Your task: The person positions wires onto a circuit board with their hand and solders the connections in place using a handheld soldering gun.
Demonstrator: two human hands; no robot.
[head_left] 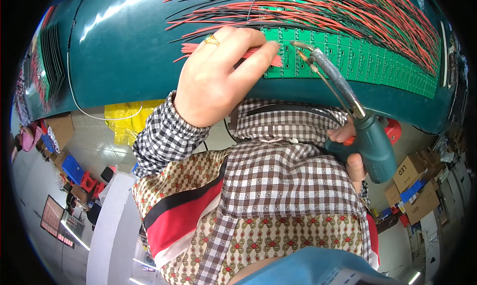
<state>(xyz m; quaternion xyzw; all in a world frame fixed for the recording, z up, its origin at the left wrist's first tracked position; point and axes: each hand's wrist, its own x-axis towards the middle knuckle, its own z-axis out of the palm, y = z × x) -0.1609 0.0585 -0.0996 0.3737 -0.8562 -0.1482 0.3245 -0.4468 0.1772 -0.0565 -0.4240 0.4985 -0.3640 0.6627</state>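
My left hand (pixel 213 83), wearing a gold ring, is closed around a small bundle of red wires (pixel 190 48). Its fingertips rest by the left end of a row of joined green circuit boards (pixel 367 63). In my right hand (pixel 356 168) is a soldering gun (pixel 376 153) with a dark green handle, partly hiding the fingers. The gun's bent metal tip and thin solder feed tube reach to the boards, just right of my left fingertips. Whether the tip touches a board I cannot tell. Long red and black wires (pixel 298 17) fan across the boards' far side.
The boards lie along the near edge of a dark green work mat (pixel 134 61). A stack of boards with wires (pixel 51 61) sits at the far left, near a white cable (pixel 73 88). Below the table are a yellow plastic bag (pixel 124 123) and, rightward, cardboard boxes (pixel 417 200).
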